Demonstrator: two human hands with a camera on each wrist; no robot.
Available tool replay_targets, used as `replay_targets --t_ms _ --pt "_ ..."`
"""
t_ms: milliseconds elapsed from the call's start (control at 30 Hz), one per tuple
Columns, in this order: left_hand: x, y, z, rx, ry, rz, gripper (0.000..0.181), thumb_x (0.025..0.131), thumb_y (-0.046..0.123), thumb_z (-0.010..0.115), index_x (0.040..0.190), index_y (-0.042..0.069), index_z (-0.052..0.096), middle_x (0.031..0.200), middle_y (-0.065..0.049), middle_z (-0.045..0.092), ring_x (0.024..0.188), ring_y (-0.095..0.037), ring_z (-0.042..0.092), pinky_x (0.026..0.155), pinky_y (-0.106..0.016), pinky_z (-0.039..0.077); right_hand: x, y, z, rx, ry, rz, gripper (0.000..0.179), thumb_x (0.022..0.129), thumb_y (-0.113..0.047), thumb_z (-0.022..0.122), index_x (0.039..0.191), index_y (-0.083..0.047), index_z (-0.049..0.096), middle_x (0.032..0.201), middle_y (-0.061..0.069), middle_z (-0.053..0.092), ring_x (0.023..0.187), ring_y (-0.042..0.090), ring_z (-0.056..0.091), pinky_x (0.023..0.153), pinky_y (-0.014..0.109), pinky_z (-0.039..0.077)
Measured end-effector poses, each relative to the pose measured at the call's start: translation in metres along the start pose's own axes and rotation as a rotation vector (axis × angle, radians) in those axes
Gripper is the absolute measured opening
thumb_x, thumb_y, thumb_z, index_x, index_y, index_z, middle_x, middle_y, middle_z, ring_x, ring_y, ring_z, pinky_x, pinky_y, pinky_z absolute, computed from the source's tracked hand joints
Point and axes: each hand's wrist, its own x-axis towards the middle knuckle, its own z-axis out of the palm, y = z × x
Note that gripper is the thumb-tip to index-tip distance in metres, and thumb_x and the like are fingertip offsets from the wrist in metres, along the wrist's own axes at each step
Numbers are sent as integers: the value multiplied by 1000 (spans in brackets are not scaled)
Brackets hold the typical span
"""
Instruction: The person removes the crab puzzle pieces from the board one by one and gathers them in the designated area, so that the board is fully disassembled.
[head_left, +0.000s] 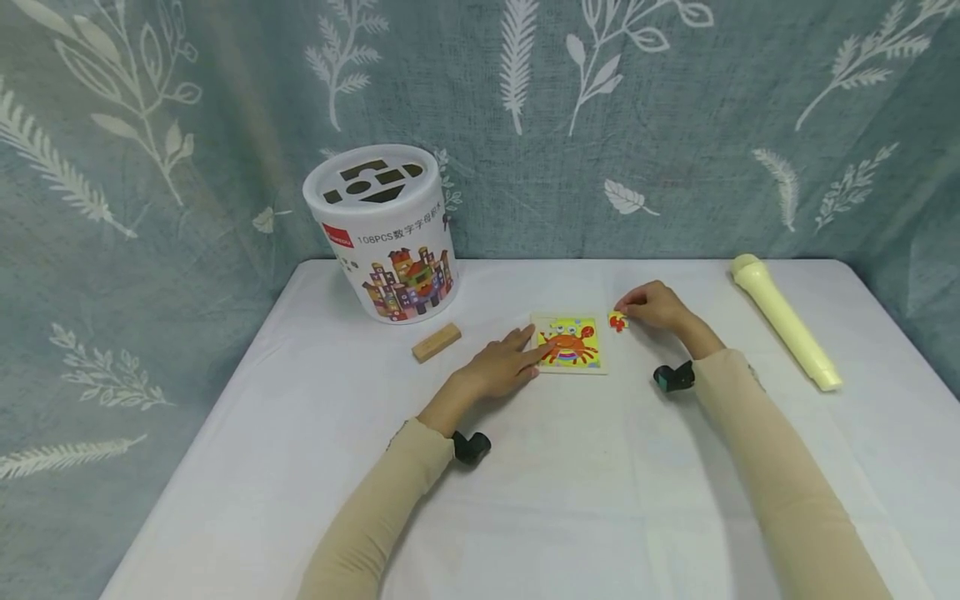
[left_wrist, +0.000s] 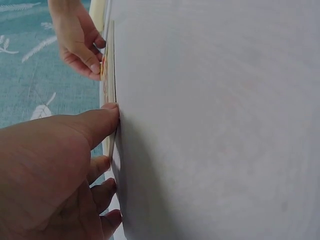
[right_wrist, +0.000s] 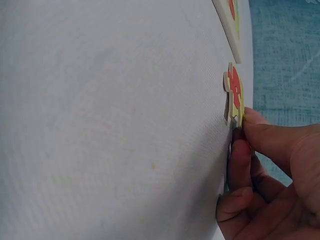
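Observation:
A square wooden jigsaw puzzle with an orange crab on yellow lies flat on the table. My left hand rests at its left side, the fingers extended, one of them lying over the picture. From the left wrist, the thumb touches the puzzle's near edge. Just right of the puzzle, my right hand pinches a small red and yellow puzzle piece between thumb and fingertips. That piece is apart from the board and tilted up a little, close to the tabletop.
A white bucket with shaped holes in its lid stands at the back left. In front of it lies a wooden block. A pale yellow toy microphone lies at the right. Behind the white table hangs a leaf-patterned curtain.

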Motion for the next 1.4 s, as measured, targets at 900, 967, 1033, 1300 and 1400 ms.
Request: replay_targets --t_ms 900,967,1033,1300,1400 --pt "-1 2 2 31 -10 10 48 99 32 36 146 27 26 155 -11 12 142 -29 14 111 -48 24 7 -63 47 -150 -263 -327 23 89 -2 52 112 -3 56 74 8 51 60 13 43 60 23 37" --pt "-2 2 1 30 -9 17 48 99 32 36 146 26 26 155 -12 12 142 -30 14 111 -48 25 6 -62 48 -151 -268 -338 23 89 -1 51 111 -3 56 72 6 49 57 11 42 57 22 36" --pt "-3 2 1 32 -6 20 48 99 32 36 146 25 26 155 -12 12 142 -30 14 110 -48 25 6 -62 48 -151 -263 -362 22 89 0 52 110 -2 56 69 8 50 55 12 41 55 22 36" --pt "-4 2 -1 23 2 8 48 99 33 37 146 26 26 155 -11 12 142 -29 14 111 -47 24 5 -69 47 -211 -246 -291 19 90 -4 53 108 -10 53 96 15 39 82 23 41 75 35 40" --pt "-4 1 -2 15 3 2 48 99 32 37 145 26 26 155 -10 12 142 -29 14 112 -47 23 3 -71 47 -206 -248 -268 19 90 -4 52 108 -11 51 98 16 35 83 25 42 77 38 40"
